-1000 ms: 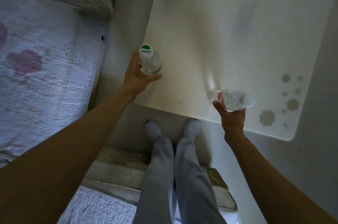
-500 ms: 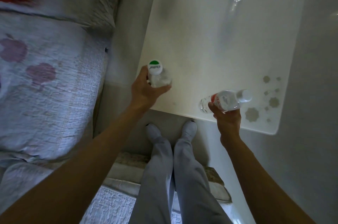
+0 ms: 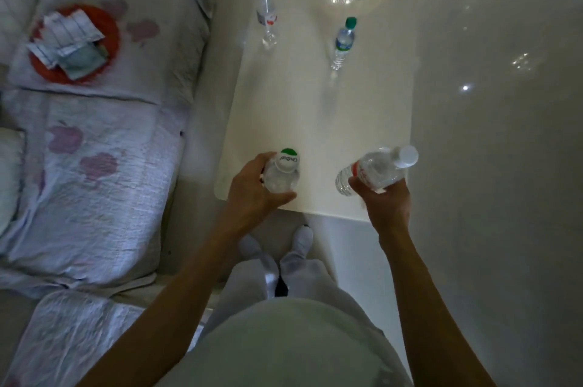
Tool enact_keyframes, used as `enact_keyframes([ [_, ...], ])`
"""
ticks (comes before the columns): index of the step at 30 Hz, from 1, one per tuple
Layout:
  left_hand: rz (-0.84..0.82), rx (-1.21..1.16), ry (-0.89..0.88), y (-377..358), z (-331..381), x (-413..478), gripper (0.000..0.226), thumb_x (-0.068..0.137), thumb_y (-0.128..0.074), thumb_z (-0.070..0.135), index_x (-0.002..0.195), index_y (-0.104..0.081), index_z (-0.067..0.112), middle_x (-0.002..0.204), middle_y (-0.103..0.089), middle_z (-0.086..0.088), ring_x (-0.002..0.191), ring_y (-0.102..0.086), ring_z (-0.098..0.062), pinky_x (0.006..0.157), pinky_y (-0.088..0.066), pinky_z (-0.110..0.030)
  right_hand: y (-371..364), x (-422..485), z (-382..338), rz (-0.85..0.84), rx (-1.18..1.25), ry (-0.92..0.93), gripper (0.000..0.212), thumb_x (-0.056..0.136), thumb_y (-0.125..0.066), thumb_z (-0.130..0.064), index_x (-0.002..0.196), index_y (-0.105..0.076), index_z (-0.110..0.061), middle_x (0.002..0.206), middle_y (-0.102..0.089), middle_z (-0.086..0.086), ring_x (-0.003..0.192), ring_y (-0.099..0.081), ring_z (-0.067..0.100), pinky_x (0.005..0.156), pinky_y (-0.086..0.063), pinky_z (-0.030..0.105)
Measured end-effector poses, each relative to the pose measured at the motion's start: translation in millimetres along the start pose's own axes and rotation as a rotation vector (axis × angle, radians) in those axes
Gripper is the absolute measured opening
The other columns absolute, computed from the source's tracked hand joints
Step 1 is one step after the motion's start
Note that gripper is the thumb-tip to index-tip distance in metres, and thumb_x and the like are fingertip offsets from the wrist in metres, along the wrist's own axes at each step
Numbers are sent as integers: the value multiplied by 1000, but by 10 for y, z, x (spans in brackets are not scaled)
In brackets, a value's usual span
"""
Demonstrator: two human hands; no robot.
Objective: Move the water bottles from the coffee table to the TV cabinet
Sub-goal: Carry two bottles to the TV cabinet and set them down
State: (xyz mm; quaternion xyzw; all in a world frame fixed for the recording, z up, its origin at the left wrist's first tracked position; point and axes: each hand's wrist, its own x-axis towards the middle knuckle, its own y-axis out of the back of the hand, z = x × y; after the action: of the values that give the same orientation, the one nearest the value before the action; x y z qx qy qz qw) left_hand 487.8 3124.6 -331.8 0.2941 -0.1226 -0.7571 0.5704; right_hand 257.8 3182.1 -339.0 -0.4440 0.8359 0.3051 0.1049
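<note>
A green-capped bottle (image 3: pixel 281 172) is wrapped upright by the left hand (image 3: pixel 252 194), fingers curled round it, over the coffee table (image 3: pixel 315 121) near edge. At its 3 o'clock, a white-capped bottle (image 3: pixel 377 169) lies tilted in the right hand (image 3: pixel 383 202), fingers closed beneath. Two bottles (image 3: pixel 343 42) stand at 12 o'clock.

head cam: single view | worn on head, faces steeply down and forward | hands close below lens | coffee table (image 3: pixel 372 121) ahead, sofa (image 3: pixel 104 134) at left | no second view

The white coffee table (image 3: pixel 362 121) carries two upright bottles near its far edge (one green-capped (image 3: pixel 344 39), one clear (image 3: pixel 267 20)).
</note>
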Motion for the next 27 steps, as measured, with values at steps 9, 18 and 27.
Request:
enact_keyframes([
  [9, -84, 17, -165, 79, 789, 177, 65, 63, -87, 29, 118, -53, 24, 106, -58, 15, 95, -57, -7, 77, -46, -10, 510, 3, -401, -8, -75, 116, 67, 66, -88, -37, 125, -57, -24, 114, -67, -7, 104, -63, 15, 92, -49, 31],
  [18, -300, 36, -249, -73, 942, 309, 71, 61, -89, 31, 122, -54, 25, 108, -61, 14, 95, -60, -11, 83, -50, -23, 607, -420, -147, 194, 3, -23, 78, 54, -86, -57, 122, -58, -30, 113, -69, -10, 105, -66, 15, 95, -53, 44],
  [27, -552, 152, -480, -435, 1247, 273, 70, 57, -89, 34, 118, -55, 28, 111, -64, 9, 97, -61, -14, 86, -54, -36, 772, -1094, 119, 417, 48, -139, 63, 62, -86, -49, 116, -59, -29, 103, -69, -14, 97, -66, 11, 83, -55, 31],
])
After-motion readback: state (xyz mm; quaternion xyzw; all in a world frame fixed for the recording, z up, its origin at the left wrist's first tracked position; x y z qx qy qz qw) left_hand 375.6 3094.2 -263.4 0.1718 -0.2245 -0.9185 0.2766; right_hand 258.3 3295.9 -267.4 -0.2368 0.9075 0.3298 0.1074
